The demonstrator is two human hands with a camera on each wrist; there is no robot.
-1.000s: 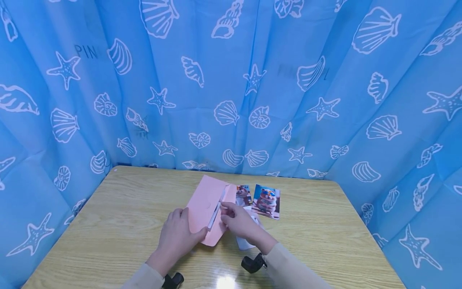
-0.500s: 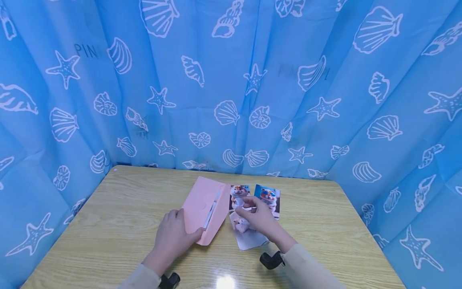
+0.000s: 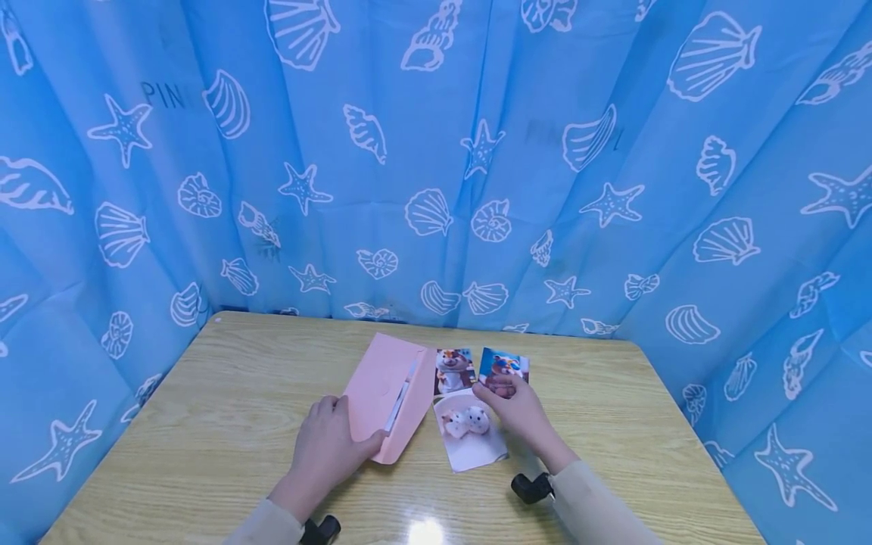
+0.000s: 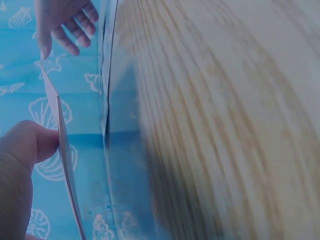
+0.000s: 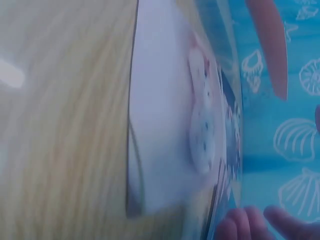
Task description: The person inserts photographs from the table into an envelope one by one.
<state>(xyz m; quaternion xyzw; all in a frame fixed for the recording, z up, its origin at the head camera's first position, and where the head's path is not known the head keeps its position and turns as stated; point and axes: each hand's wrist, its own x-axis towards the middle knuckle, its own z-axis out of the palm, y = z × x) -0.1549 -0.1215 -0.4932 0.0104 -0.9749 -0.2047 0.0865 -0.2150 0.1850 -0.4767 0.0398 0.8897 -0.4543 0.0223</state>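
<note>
A pink envelope (image 3: 378, 378) tilts up off the table, its flap side facing right and a pale insert showing in its opening. My left hand (image 3: 329, 439) grips its near left edge, thumb on the face, as the left wrist view of the envelope (image 4: 62, 140) also shows. My right hand (image 3: 521, 416) hovers at the photo card of a hamster in sunglasses (image 3: 504, 361), partly covering it; its fingers (image 5: 245, 225) look loosely bent. Whether they touch the card is unclear. Left of it lies a second hamster photo card (image 3: 453, 367). Nearer lies a card with two white hamsters (image 3: 473, 446).
The cards lie close together on the wooden table (image 3: 232, 424), right of the envelope. A blue shell-print curtain (image 3: 436, 151) hangs behind the table's back edge and along both sides. Black camera mounts (image 3: 531, 488) sit at both wrists.
My right hand has left the envelope's opening and moved right, over the two-hamster card, to the sunglasses card. The left hand and envelope shifted slightly left, uncovering the cards.
</note>
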